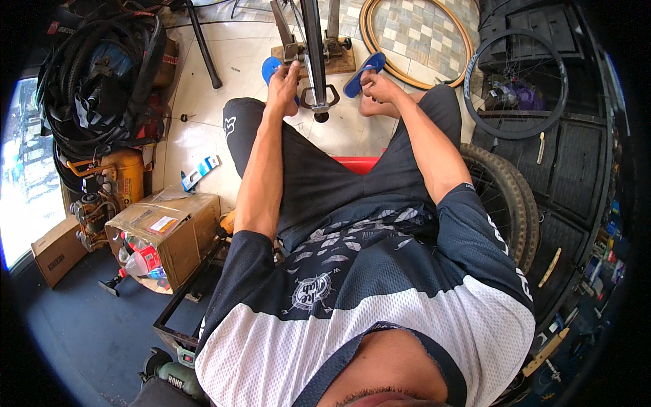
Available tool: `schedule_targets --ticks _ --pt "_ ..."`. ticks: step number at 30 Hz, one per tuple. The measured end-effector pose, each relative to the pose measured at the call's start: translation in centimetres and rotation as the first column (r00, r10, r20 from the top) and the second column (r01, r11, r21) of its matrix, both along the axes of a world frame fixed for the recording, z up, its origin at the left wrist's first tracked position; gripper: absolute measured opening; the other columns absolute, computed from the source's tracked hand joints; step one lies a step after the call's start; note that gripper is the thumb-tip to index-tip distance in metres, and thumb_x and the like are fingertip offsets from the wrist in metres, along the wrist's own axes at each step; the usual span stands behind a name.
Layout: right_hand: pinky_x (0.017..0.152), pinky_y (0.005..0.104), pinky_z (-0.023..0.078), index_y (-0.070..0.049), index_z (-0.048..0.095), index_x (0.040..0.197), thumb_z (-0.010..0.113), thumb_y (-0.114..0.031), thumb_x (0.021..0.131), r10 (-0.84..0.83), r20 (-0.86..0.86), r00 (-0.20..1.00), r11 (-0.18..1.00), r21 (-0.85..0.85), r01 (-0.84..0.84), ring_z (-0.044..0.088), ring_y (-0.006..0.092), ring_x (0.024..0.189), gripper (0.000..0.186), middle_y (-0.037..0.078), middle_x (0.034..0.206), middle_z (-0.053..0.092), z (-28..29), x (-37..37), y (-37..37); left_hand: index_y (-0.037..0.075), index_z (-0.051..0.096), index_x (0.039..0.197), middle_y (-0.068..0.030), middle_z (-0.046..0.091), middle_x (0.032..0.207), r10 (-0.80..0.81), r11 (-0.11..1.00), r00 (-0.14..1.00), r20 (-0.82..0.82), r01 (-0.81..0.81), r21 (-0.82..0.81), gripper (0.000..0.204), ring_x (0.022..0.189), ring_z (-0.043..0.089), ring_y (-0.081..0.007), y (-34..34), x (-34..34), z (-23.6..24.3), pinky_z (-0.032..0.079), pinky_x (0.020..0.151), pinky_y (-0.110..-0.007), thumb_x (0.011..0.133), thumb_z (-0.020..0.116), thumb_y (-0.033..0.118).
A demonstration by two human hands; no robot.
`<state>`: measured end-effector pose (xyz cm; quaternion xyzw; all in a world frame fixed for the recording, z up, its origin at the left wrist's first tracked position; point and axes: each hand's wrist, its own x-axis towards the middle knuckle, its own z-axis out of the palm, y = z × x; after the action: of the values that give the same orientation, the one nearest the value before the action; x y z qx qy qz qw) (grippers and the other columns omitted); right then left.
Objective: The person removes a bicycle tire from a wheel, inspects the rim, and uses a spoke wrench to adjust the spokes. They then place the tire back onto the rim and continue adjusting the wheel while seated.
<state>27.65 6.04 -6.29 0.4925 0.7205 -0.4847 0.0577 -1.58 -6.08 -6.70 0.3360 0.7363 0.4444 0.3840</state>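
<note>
A black wheel rim [312, 47] stands edge-on between my knees, held in a metal stand with a wooden base [343, 64]. Close to its left side is my left hand [283, 83], fingers stretched forward; nothing shows in it. My right hand [380, 89] hovers to the right of the rim, apart from it, with the fingers curled in. What the curled fingers hold, if anything, is too small to make out. The stand's dark caliper arms [319, 98] straddle the near part of the rim. Blue flip-flops [365, 76] are under my hands.
I sit on a red seat [358, 163]. Tan-edged tyres [468, 47] lie ahead on the right, near a spoked wheel [515, 129]. Knobby tyres [522, 203] stand beside my right thigh. To the left are a cardboard box of bottles [196, 224], an orange compressor [125, 178] and hanging tyres [64, 88].
</note>
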Motion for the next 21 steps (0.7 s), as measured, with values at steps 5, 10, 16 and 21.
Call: schedule_targets --ticks 5,10,16,21 --pt "0.079 0.039 0.057 -0.001 0.07 0.123 0.071 -0.018 0.083 0.02 -0.03 0.999 0.999 0.034 -0.019 0.072 0.0317 0.094 0.044 0.022 0.111 0.072 -0.2 -0.6 -0.1 -0.004 0.073 0.11 -0.0218 0.074 0.105 -0.13 0.989 0.966 0.224 0.141 -0.035 0.074 0.103 0.07 -0.0338 1.2 0.0 2.0 0.052 0.094 -0.042 0.101 0.051 0.066" --pt "0.072 0.0358 0.056 0.001 0.064 0.127 0.067 -0.019 0.085 0.024 -0.069 0.997 1.0 0.007 -0.024 0.07 0.0238 0.08 0.047 0.016 0.098 0.071 -1.0 0.6 0.2 -0.004 0.072 0.096 -0.0165 0.073 0.087 -0.1 0.993 0.976 0.192 0.111 -0.044 0.075 0.087 0.07 -0.0244 0.9 2.0 15.6 0.054 0.083 -0.037 0.101 0.05 0.067" --pt "0.066 0.036 0.055 0.002 0.066 0.122 0.069 -0.018 0.082 0.008 -0.068 0.998 1.0 -0.003 -0.008 0.069 0.0233 0.074 0.045 0.015 0.089 0.071 -0.2 -0.1 0.5 -0.005 0.067 0.106 -0.017 0.072 0.095 -0.182 0.979 0.969 0.167 0.164 0.118 0.07 0.089 0.069 -0.0246 2.8 -1.0 21.0 0.054 0.083 -0.038 0.104 0.049 0.063" --pt "0.062 0.0363 0.055 0.004 0.069 0.118 0.071 -0.017 0.08 -0.043 -0.133 0.99 0.999 -0.002 0.043 0.07 0.0233 0.068 0.043 0.015 0.078 0.073 -1.1 0.5 0.3 0.002 0.061 0.117 -0.0175 0.073 0.108 -0.251 0.865 0.872 0.42 0.007 0.502 0.043 0.105 0.071 -0.0303 5.3 -3.0 24.1 0.056 0.091 -0.043 0.108 0.05 0.043"
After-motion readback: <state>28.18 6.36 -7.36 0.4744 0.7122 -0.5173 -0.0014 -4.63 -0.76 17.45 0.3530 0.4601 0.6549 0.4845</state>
